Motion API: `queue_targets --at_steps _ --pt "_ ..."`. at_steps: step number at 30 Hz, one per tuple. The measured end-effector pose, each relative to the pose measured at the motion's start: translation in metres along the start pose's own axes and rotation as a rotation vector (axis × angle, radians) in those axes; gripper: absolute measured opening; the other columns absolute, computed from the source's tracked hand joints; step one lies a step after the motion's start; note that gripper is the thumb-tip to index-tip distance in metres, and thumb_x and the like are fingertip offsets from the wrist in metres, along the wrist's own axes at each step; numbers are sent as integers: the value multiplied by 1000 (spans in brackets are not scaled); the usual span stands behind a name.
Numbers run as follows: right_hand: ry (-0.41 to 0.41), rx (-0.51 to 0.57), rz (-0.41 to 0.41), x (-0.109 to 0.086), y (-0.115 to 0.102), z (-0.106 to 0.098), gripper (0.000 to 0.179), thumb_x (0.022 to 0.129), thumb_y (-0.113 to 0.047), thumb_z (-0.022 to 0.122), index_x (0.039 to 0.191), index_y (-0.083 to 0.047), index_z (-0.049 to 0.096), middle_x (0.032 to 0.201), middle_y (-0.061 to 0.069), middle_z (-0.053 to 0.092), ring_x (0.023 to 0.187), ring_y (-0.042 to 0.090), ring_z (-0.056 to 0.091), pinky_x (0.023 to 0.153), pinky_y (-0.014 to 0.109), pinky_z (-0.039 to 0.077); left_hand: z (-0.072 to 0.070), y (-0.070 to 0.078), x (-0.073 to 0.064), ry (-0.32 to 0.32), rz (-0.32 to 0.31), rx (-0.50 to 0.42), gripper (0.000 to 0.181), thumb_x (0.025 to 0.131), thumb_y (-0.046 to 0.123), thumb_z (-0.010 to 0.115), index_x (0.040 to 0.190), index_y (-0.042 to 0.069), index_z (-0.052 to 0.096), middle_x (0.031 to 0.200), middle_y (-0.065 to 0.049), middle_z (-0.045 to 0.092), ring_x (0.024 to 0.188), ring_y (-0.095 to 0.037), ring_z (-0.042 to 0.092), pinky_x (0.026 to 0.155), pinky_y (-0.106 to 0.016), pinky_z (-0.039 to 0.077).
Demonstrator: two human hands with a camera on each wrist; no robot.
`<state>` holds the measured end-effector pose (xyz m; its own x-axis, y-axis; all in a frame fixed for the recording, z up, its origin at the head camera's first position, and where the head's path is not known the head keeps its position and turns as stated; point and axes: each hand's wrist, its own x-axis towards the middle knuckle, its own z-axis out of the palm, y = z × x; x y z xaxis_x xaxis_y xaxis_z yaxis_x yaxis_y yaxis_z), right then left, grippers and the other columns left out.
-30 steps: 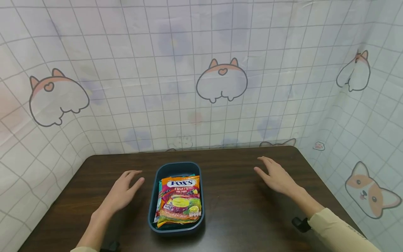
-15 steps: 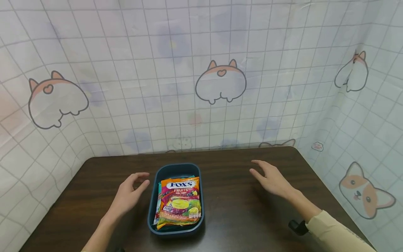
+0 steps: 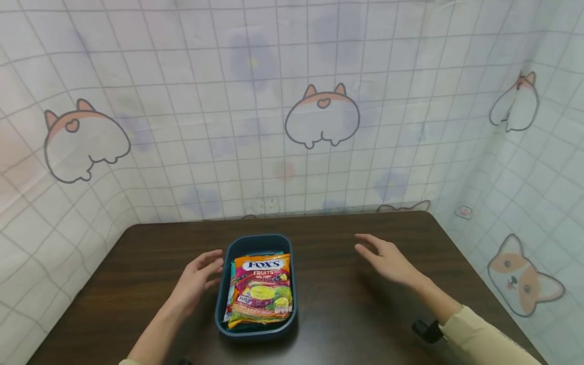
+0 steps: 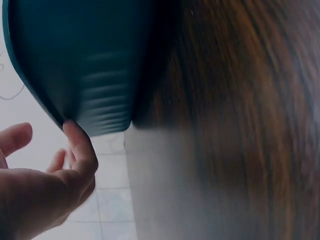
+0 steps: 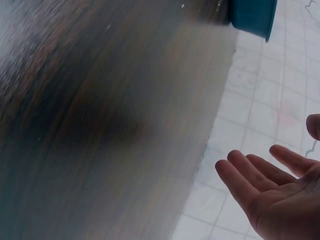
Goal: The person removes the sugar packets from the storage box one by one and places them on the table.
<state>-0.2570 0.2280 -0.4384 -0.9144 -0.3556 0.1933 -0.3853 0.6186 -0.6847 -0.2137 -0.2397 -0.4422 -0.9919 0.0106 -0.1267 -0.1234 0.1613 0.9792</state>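
A dark blue-green plastic bin [image 3: 257, 335] stands left of the table's middle. In it lies an orange and purple bag of Fox's fruit candy [image 3: 262, 294], on top of another bag with a teal edge. My left hand [image 3: 195, 279] is beside the bin's left side, fingers loosely bent. In the left wrist view a fingertip overlaps the rim of the bin [image 4: 95, 45], and the thumb is apart from it. Over the right part of the table hovers my right hand [image 3: 387, 261], fingers relaxed and holding nothing. The right wrist view has the bin [image 5: 252, 17] well away from that hand.
The dark wood-grain table [image 3: 337, 324] ends at the back against a white grid-patterned cloth [image 3: 205, 126] printed with corgis. The cloth also rises along the left and right sides. A dark strap device [image 3: 427, 332] sits at the right wrist.
My left hand has moved right, up to the bin's left side, its fingers bending more. The right hand has drifted slightly left. The bin and the candy bags stay put.
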Motion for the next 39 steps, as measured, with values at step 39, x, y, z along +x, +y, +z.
queue_targets --at_steps 39 --pt "-175 567 15 13 -60 51 51 105 -18 61 149 2 45 140 24 55 124 39 61 95 46 54 0 -13 11 -103 -97 -85 52 108 13 53 155 -1 36 139 -20 51 116 -30 55 107 -56 42"
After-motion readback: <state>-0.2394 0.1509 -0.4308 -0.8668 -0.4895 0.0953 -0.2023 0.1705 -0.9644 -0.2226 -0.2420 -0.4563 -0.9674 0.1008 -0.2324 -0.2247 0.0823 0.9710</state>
